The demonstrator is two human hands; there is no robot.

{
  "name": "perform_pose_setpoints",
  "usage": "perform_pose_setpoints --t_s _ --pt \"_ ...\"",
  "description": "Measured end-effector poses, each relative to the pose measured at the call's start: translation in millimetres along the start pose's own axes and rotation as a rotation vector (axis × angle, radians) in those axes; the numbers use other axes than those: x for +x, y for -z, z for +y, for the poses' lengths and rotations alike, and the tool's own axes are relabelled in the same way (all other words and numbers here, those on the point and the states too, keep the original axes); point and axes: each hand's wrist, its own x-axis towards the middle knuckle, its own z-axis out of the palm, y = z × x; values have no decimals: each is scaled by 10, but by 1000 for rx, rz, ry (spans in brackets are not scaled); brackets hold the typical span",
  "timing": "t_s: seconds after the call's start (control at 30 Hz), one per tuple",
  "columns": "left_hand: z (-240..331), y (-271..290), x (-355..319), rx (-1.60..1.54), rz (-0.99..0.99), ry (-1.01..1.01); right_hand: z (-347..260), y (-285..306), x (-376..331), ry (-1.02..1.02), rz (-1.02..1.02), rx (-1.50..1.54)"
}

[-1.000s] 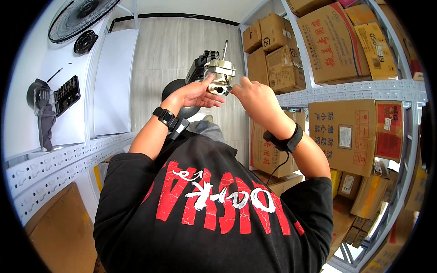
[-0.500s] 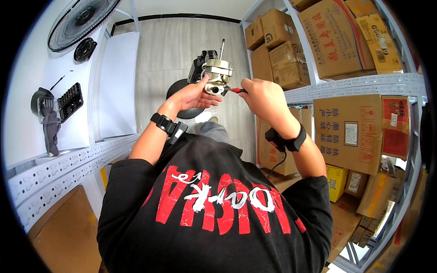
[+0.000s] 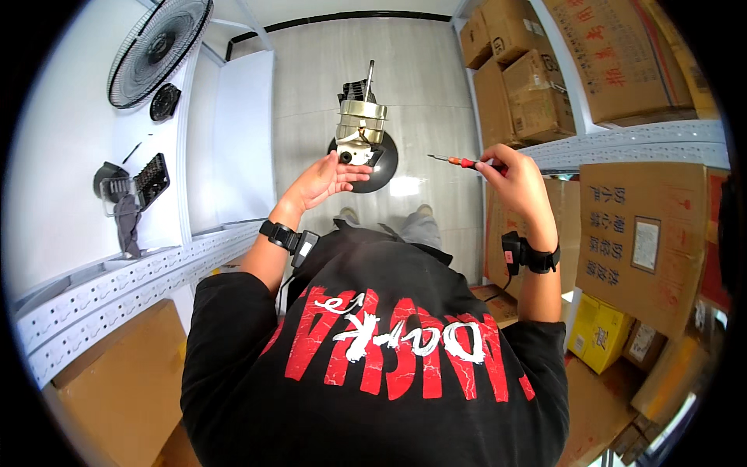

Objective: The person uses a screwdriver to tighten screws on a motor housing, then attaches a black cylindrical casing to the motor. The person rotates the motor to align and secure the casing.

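Fan motor [image 3: 360, 124]: in the head view it stands at twelve o'clock from the middle, with a round black base [image 3: 387, 165] showing past its five o'clock edge. The left hand [image 3: 317, 184] is at the motor's seven o'clock, fingers loosely spread against its lower end; whether they grip or merely steady it, I cannot tell. The right hand [image 3: 520, 177] is closed around a screwdriver [image 3: 467, 163], well apart from the motor toward four o'clock, the tip pointing to nine.

With those left fingers lying just under the motor's end, a slipping tip could jab them or scratch the metal. If the left hand's support is slack, a push from the tool could tilt the motor.

The motor is pale gold metal, with a band around its body and a bare shaft [image 3: 369, 76] pointing to twelve. A dark round hole [image 3: 346, 157] marks its lower end; a black slotted cover [image 3: 354, 90] shows behind.
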Motion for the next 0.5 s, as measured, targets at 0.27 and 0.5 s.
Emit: perform_pose_setpoints --t_s 0.27,0.5 --pt "-311 -502 70 91 636 -121 1255 402 63 -31 -126 181" --pt "-318 -1024 188 157 999 -123 1924 547 426 59 -250 317"
